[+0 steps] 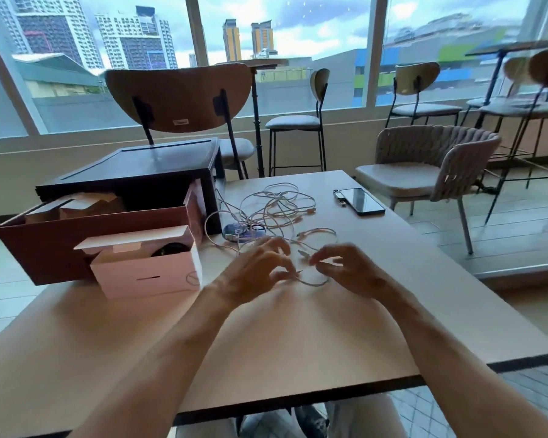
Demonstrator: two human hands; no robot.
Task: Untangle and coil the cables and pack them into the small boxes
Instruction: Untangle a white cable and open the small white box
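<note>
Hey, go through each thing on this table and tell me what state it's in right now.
cables: tangled, uncoiled.
white box: open, flap up.
brown box: open.
phone: flat, screen dark.
left hand: pinches the cables.
right hand: pinches the cables.

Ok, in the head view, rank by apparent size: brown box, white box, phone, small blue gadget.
1. brown box
2. white box
3. phone
4. blue gadget
Last two are close: cables partly cover the gadget and the phone lies farther off, so their order is unsure.
</note>
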